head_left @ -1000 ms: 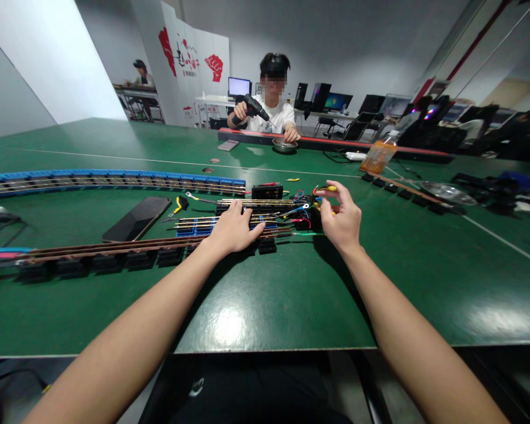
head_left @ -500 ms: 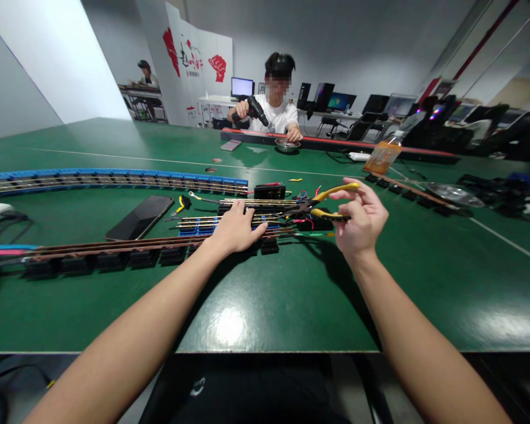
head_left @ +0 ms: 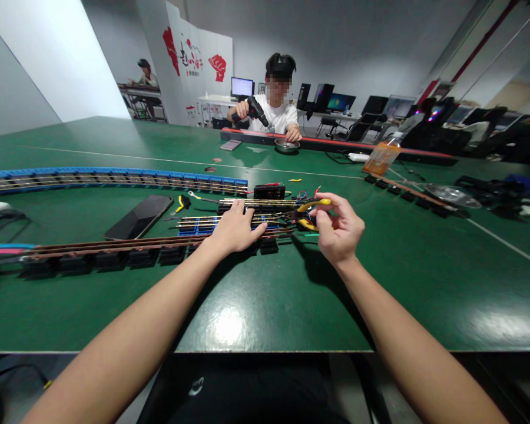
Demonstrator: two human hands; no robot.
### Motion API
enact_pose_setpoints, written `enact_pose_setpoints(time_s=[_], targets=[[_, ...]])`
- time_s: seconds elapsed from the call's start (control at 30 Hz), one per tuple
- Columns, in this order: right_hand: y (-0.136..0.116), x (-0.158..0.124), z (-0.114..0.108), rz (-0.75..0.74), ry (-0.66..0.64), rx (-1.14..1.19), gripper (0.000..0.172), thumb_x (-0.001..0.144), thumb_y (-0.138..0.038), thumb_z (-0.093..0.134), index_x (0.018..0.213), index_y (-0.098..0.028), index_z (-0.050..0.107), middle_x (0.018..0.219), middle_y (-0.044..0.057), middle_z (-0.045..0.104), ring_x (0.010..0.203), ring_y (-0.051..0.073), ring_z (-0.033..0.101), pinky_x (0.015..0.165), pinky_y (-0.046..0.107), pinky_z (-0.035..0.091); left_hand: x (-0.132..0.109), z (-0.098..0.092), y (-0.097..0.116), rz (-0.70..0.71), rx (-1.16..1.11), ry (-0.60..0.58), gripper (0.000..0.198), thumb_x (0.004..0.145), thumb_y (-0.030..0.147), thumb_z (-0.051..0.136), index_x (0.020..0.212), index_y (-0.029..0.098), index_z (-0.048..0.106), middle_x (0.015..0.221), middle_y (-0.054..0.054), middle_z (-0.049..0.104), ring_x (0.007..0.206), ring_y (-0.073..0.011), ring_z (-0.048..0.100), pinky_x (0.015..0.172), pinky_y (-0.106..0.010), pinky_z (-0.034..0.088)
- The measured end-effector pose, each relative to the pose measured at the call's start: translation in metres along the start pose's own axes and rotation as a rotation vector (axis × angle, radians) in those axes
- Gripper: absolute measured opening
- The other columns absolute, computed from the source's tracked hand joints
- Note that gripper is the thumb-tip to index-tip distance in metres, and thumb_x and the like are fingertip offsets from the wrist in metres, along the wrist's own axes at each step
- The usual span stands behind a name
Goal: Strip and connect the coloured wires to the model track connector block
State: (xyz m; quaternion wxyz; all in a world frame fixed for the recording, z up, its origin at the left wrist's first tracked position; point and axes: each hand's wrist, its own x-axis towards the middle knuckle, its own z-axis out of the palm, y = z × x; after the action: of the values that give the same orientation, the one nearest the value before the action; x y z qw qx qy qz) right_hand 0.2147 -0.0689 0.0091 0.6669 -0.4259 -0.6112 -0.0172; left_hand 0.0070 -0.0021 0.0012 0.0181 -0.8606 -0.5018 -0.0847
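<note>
My left hand lies flat, fingers spread, across short rail sections. Beneath it are a blue-based rail piece and a black-based one with brass-coloured rods. Its wrist crosses a long brown rail strip on black blocks. Yellow-handled pliers are gripped in my right hand, to the right of the rail ends. The handles are spread apart. Their dark jaws are among thin wires at those ends, and I cannot make out what, if anything, is between them.
A phone lies left of my left hand, near a curved blue track. A small black box sits behind the rails. Across the green table a person holds a drill beside a metal bowl. An orange drink bottle stands right.
My right hand has moved left with the pliers, bringing the handles closer to the rail ends. My left hand keeps its place on the rails.
</note>
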Motion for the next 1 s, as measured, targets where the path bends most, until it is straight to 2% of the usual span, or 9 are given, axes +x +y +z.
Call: enact_pose_setpoints(time_s=[0.1,0.2,0.3,0.43,0.63,0.8,1.0], targets=[[-0.008,-0.008,0.002,-0.218,-0.087,-0.125,0.025,0.083,-0.018,0.060,0.106,-0.020,0.067,0.083,0.002,0.072,0.050,0.009,0.061,0.047,0.022,0.050,0.000,0.000,0.001,-0.004,-0.004,0.005,0.070,0.099,0.059,0.034,0.140,0.005,0.052,0.155,-0.024,0.038,0.148,-0.0361,0.032,0.118,-0.045,0.033],[-0.017,-0.012,0.006,-0.380,-0.177,-0.182,0.022,0.083,-0.020,0.063,0.105,-0.019,0.065,0.076,0.000,0.070,0.044,0.007,0.054,0.044,0.020,0.046,-0.001,-0.001,0.002,0.001,-0.011,0.012,0.069,0.099,0.058,0.034,0.139,0.005,0.053,0.153,-0.026,0.040,0.147,-0.0369,0.034,0.117,-0.045,0.034],[-0.024,-0.012,0.009,-0.494,-0.261,-0.225,0.020,0.085,-0.023,0.064,0.104,-0.019,0.064,0.072,0.000,0.069,0.048,0.008,0.057,0.047,0.020,0.046,-0.001,-0.003,0.002,0.006,-0.011,0.014,0.068,0.099,0.057,0.035,0.138,0.005,0.054,0.151,-0.026,0.042,0.146,-0.0368,0.035,0.116,-0.045,0.035],[-0.027,-0.013,0.013,-0.634,-0.312,-0.247,0.014,0.088,-0.023,0.063,0.101,-0.016,0.064,0.075,0.002,0.073,0.057,0.010,0.062,0.053,0.020,0.047,-0.001,-0.004,0.002,0.008,-0.011,0.008,0.065,0.099,0.056,0.035,0.137,0.006,0.055,0.150,-0.025,0.043,0.145,-0.0354,0.037,0.115,-0.044,0.036],[-0.025,-0.014,0.015,-0.698,-0.398,-0.234,0.014,0.092,-0.026,0.062,0.096,-0.015,0.069,0.061,-0.002,0.064,0.047,0.008,0.053,0.047,0.022,0.038,-0.001,-0.003,0.001,0.005,-0.011,0.008,0.067,0.099,0.056,0.034,0.138,0.006,0.054,0.153,-0.025,0.040,0.146,-0.0357,0.034,0.116,-0.044,0.035],[-0.022,-0.015,0.016,-0.723,-0.435,-0.199,0.020,0.090,-0.033,0.067,0.096,-0.014,0.071,0.060,-0.002,0.063,0.047,0.008,0.052,0.048,0.023,0.038,0.000,-0.002,0.000,0.017,-0.014,0.029,0.064,0.098,0.057,0.034,0.131,0.007,0.059,0.150,-0.024,0.043,0.144,-0.0359,0.038,0.115,-0.045,0.036],[-0.024,-0.013,0.015,-0.742,-0.441,-0.250,0.019,0.093,-0.035,0.064,0.092,-0.018,0.072,0.056,-0.004,0.062,0.045,0.007,0.051,0.048,0.023,0.037,-0.001,-0.001,0.000,0.013,-0.019,0.026,0.063,0.098,0.057,0.033,0.130,0.010,0.059,0.152,-0.022,0.043,0.145,-0.0350,0.037,0.114,-0.046,0.037]])
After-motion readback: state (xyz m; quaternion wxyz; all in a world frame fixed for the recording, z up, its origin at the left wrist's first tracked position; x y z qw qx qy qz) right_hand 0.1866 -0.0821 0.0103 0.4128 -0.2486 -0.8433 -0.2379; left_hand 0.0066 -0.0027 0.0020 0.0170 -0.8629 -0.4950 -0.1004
